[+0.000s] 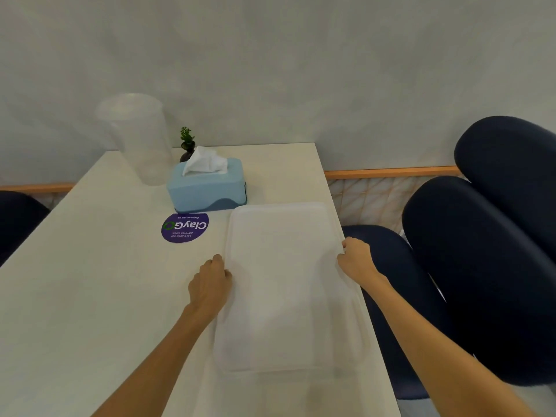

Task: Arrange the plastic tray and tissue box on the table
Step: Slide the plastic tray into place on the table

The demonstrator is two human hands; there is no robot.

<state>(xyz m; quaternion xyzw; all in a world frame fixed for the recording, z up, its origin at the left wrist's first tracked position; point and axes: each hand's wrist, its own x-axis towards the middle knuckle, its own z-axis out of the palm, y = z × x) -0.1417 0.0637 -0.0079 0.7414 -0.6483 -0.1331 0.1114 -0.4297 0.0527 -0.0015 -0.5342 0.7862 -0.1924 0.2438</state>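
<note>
A translucent white plastic tray (285, 284) lies lengthwise along the right side of the white table (99, 290), its right rim at the table's edge. My left hand (210, 282) grips the tray's left rim and my right hand (356, 257) grips its right rim, fingers curled over both edges. A light blue tissue box (207, 186) with a white tissue sticking out stands just beyond the tray's far left corner, apart from it.
A clear plastic pitcher (138, 139) stands far left of the tissue box, and a small potted plant (187, 144) sits behind the box. A round purple sticker (185, 227) lies flat on the table. Dark blue chairs (481, 251) line the right side.
</note>
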